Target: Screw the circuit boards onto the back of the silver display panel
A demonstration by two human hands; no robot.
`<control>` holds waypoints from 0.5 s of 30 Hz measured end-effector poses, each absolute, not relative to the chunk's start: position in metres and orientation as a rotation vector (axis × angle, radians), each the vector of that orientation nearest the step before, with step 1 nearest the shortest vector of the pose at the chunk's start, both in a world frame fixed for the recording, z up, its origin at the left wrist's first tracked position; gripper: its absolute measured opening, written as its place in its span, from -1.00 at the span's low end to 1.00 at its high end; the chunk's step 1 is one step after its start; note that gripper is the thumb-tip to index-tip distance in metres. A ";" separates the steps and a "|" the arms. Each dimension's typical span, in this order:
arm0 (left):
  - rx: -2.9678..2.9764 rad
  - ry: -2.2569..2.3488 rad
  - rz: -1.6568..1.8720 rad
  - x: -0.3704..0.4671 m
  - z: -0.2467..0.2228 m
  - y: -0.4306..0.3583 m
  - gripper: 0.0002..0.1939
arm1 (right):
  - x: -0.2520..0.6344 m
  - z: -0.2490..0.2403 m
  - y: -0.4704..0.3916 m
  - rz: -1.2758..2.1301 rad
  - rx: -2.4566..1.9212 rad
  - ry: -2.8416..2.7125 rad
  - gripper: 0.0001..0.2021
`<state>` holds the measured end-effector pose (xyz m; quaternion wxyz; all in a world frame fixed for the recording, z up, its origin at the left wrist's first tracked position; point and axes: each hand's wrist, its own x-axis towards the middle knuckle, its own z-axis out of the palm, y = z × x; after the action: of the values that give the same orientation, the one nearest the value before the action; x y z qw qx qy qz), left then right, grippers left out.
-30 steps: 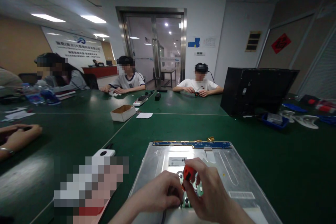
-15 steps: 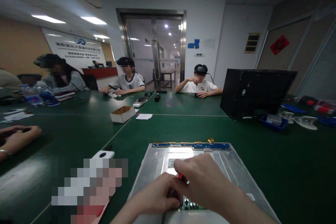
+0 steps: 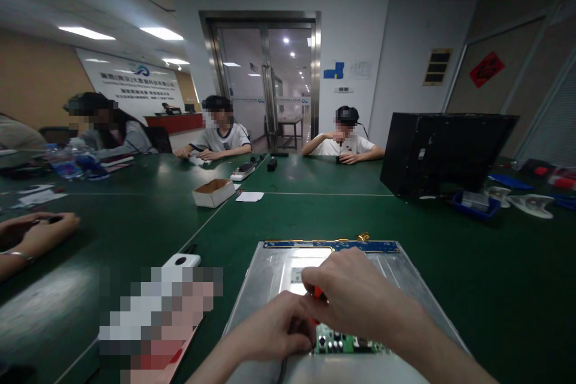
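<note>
Green counter (image 3: 288, 222): white box (image 3: 220, 195) and paper (image 3: 250, 197) ahead, black monitor (image 3: 443, 153) and blue tray (image 3: 477, 214) far right, co-worker's hand (image 3: 42, 237) at left. Metal panel (image 3: 265, 285) lies in front, circuit board (image 3: 344, 343) on it. Right hand (image 3: 353, 291) grips red tool (image 3: 317, 292), blocking most of it and part of board. Left hand (image 3: 276, 327) curled at board's left edge; can't tell if holding anything. Versus one second ago: right hand turned over, red tool far less exposed.
</note>
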<state>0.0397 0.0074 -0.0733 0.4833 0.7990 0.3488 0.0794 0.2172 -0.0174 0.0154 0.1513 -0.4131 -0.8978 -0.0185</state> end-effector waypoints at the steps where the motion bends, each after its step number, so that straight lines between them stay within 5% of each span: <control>1: 1.958 0.824 0.207 0.040 -0.073 0.008 -0.91 | 0.220 0.016 -0.018 -0.013 -1.152 -2.591 -0.91; 15: 2.145 0.856 0.196 0.033 -0.086 0.011 -0.92 | 0.215 0.018 -0.027 0.005 -1.173 -2.685 -0.93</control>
<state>0.0328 0.0113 -0.0856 0.4004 0.8481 0.3383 0.0774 0.2155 -0.0266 0.0178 0.1055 -0.3981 -0.9113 0.0017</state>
